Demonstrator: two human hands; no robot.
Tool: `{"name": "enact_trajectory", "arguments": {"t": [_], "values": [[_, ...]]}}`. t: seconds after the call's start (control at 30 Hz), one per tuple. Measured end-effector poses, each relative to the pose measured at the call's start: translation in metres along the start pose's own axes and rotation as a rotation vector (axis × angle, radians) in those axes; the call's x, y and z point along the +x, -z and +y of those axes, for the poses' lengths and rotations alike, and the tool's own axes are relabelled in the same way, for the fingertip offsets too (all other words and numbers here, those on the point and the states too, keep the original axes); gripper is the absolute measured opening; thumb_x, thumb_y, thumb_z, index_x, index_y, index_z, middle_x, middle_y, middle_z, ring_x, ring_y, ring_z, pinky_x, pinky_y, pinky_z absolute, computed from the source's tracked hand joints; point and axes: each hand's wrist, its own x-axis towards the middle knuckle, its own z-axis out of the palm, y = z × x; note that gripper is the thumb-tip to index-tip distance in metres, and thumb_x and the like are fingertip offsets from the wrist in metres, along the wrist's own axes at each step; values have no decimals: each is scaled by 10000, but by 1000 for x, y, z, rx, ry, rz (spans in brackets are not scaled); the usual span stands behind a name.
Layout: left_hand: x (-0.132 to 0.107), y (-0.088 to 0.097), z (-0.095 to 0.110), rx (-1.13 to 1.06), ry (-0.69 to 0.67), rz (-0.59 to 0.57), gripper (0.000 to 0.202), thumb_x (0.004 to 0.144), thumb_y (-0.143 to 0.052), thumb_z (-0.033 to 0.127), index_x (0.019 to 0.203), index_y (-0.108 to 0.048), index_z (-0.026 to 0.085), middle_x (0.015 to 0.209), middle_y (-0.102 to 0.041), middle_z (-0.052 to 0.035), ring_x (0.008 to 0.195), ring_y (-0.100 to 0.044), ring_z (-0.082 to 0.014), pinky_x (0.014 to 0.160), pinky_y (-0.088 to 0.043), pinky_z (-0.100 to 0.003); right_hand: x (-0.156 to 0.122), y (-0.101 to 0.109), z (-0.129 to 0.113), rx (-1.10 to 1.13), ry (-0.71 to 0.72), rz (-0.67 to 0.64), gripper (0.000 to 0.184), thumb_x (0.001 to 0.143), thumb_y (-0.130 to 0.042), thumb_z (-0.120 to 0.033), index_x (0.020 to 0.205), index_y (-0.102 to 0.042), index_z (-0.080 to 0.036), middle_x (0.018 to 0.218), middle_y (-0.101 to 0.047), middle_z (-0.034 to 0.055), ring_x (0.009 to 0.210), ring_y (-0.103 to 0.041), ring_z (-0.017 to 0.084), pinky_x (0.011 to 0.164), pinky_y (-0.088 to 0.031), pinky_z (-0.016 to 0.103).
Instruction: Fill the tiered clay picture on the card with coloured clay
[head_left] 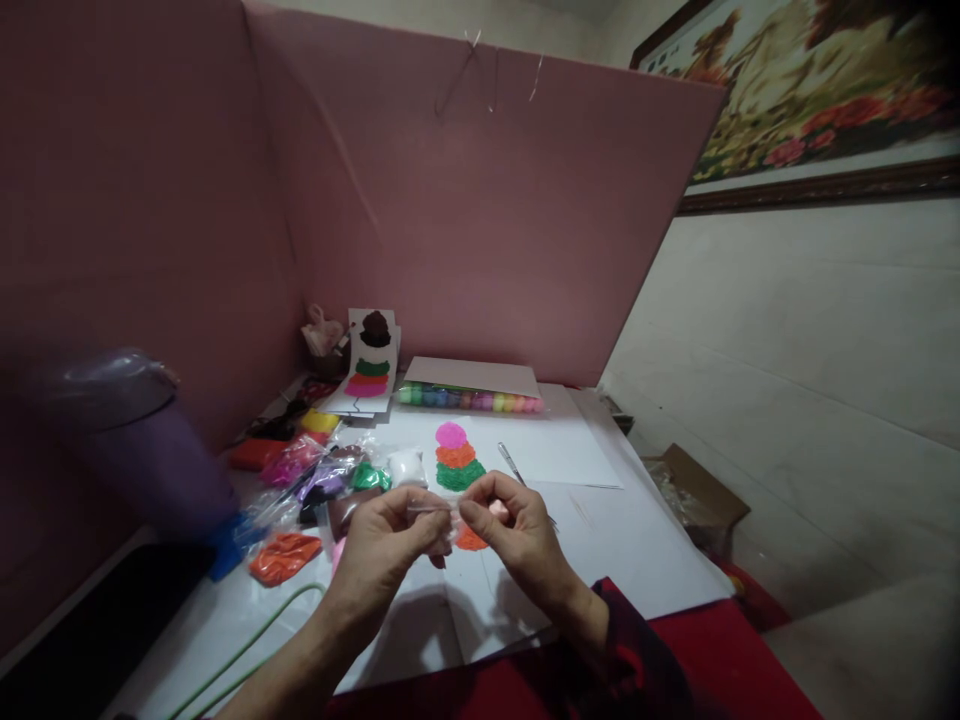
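Note:
My left hand (391, 532) pinches a small see-through plastic bag (454, 522) above the front of the table. Across from it my right hand (519, 535) is closed, thumb and fingertips at the bag's other side, with a small pale pink lump of clay (499, 510) held in its curled fingers. Just beyond the hands lies white paper (555, 445) bearing a clay picture (460, 472) of stacked pink, orange and green shapes. More orange clay (472, 540) shows below, partly hidden by my hands. A slim metal tool (510, 460) rests right of the picture.
Bags of coloured clay (352, 475) crowd the left, with an orange one (285, 558) nearest. Behind stand a finished clay picture card (369, 375) and a pack of coloured clay (469, 398). A purple bottle (150, 440), black slab (112, 630) and green cord (262, 630) lie left.

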Motion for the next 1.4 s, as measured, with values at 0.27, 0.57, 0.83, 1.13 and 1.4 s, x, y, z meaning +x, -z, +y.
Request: {"name": "enact_trajectory", "arguments": {"t": [0.27,0.57,0.83,1.13,1.4], "values": [[-1,-1,2,4,6,5,146,664,-732,258,668,-665,128,538,-622,-18,509,-555,-126,505,-479,-240,-2,-2,-4,0,19,11,152,786,-613,-279,722,-543,-160,582,-433,-60,451,-338,53,411,-266,184],[-1,4,0,45,-24,-3,127,705,-708,259,698,-676,137,575,-639,-18,538,-577,-125,539,-489,-234,-2,-1,0,-14,30,-5,166,796,-621,-305,757,-549,-160,575,-396,-70,447,-312,46,404,-241,179],[-2,1,0,46,-46,-2,140,696,-718,255,673,-650,134,545,-627,-5,510,-565,-112,503,-483,-212,-2,-2,1,-10,25,-2,180,795,-618,-296,709,-535,-162,574,-439,-60,425,-299,43,390,-213,183],[-2,1,2,33,-34,-4,137,711,-705,254,670,-652,135,558,-634,-9,512,-572,-116,501,-491,-218,-2,0,0,-1,31,-8,169,796,-624,-292,727,-550,-156,584,-438,-62,433,-287,38,395,-206,181],[0,2,-2,58,-61,18,131,717,-703,257,746,-682,131,593,-649,-16,533,-582,-125,529,-505,-239,-1,-1,0,-24,62,16,163,793,-629,-268,711,-554,-149,597,-462,-53,447,-336,39,403,-241,173]]}}
